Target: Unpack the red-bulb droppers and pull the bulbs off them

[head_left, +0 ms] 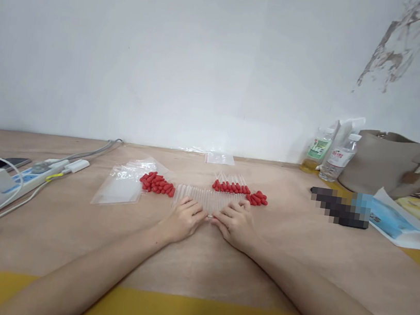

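Both my hands rest on the wooden table [68, 221] at its middle, fingertips meeting. My left hand [184, 218] and my right hand [235, 223] have their fingers curled and pressed onto the near ends of a row of clear thin glass tubes [208, 199] lying side by side. A pile of loose red rubber bulbs [157, 183] lies just left of the tubes. Behind the tubes lie several tubes fitted with red bulbs [231, 185], and more red bulbs [258, 198] lie to the right.
Clear plastic bags [120, 186] lie left of the red pile, another one [220, 158] by the wall. A power strip with cables [31, 176] is at far left. Two bottles [330, 151], a beige bag [397, 163] and a packet [396, 220] stand at right.
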`<state>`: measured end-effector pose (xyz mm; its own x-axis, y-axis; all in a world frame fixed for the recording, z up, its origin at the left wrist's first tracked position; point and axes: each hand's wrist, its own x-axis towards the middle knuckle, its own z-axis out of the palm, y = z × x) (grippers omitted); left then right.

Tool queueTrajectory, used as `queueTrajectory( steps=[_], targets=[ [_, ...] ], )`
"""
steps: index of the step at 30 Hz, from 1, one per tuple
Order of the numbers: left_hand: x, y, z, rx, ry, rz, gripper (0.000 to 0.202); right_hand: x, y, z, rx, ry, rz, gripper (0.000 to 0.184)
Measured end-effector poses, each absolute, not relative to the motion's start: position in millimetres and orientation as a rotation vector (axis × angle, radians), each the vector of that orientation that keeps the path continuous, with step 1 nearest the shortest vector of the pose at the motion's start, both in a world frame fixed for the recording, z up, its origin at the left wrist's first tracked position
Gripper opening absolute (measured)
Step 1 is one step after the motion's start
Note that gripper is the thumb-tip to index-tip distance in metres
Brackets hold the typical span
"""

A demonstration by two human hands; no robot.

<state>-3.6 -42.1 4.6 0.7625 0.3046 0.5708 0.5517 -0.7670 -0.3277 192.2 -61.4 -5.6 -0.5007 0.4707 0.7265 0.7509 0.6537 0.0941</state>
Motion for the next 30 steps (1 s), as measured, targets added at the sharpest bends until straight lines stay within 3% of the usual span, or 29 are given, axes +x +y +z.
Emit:
queueTrajectory(
  steps=[10, 25, 30],
  targets=[
    [-6.2, -46.8, 2.8, -2.515, -0.63, -0.737, 0.026, 197.9, -62.8, -8.9, -0.779, -2.224, -0.563, 0.016],
    [-4.4, -52.0, 7.0, -2.535, -0.676, -0.745, 0.03, 209.1, -69.0, -0.4, -0.678, -2.1, -0.964, 0.019],
    [-20.9, -39.4, 9.5, -2.5, -0.841, -0.78, 0.029, 231.8, -60.9, 3.3, -0.941, -2.081, -0.755, 0.019]
  ],
)
